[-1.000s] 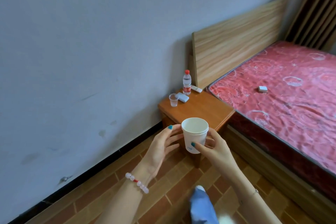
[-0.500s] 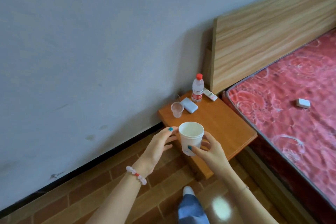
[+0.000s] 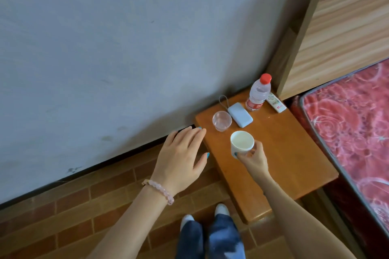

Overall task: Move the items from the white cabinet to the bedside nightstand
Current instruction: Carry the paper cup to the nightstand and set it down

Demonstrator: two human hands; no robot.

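Note:
A white paper cup [image 3: 241, 142] stands upright over the left part of the wooden nightstand [image 3: 288, 153], and my right hand [image 3: 253, 157] grips its lower side with thumb and fingers. Whether the cup's base touches the top I cannot tell. My left hand [image 3: 181, 157] hovers with its fingers spread just off the nightstand's left edge, holding nothing. Behind the cup stand a clear plastic cup [image 3: 221, 121], a pale blue power bank [image 3: 240, 114], a water bottle [image 3: 258, 93] with a red cap, and a white remote [image 3: 276, 102].
The nightstand sits in a corner between the grey wall [image 3: 126, 48], the wooden headboard [image 3: 345, 23] and the bed's red mattress [image 3: 355, 124]. Brick-patterned floor [image 3: 84, 206] lies below, with my jeans and shoes in front of the nightstand.
I have come closer to the nightstand. My left hand has let go of the paper cup and moved left. My right hand has carried the cup over the nightstand top.

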